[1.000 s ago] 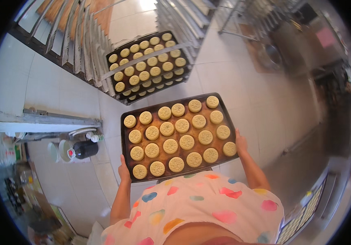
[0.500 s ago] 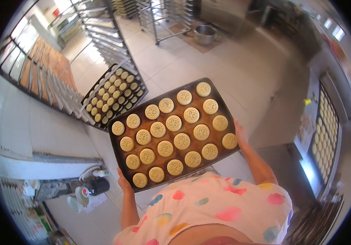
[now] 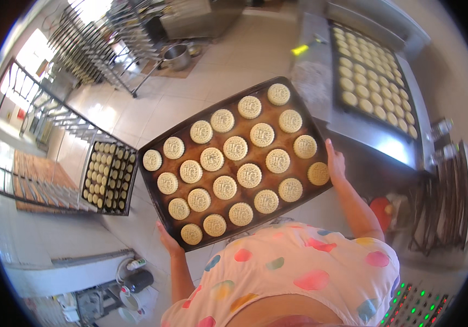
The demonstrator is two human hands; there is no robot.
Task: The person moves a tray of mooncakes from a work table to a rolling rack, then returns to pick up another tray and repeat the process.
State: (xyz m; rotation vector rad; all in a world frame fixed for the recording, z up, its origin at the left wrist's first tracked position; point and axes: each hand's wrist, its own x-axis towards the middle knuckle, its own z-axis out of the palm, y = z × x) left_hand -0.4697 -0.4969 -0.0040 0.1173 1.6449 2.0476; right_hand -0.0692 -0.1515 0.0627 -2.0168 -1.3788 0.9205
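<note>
- Holding a rectangular, dark-rimmed metal baking tray (image 3: 231, 168) with a mottled brown base out in front of the pale, colour-spotted cloth top (image 3: 275, 283), well above the pale tiled floor (image 3: 234, 60).
- Clamped on the tray's near left corner with the bare left grip (image 3: 171, 241), fingers mostly hidden beneath.
- Clamped on the tray's right short end, close to the near corner, with the bare right grip (image 3: 336, 164), again partly hidden under the rim.
- Spanning the whole gap between both grips with the tray, most of it reaching forward of them; slanted in view, right end higher than left.
- Bearing on it four rows of six round, pale-yellow, fluted pastries (image 3: 249, 175) with raised patterns.
- Beyond the right grip, on a silver metal bench (image 3: 373, 144), more pale rounds in dark trays (image 3: 336, 68).
- Off to the left, apart from the tray, a grey metal-barred rack (image 3: 65, 100) with filled trays low inside.
</note>
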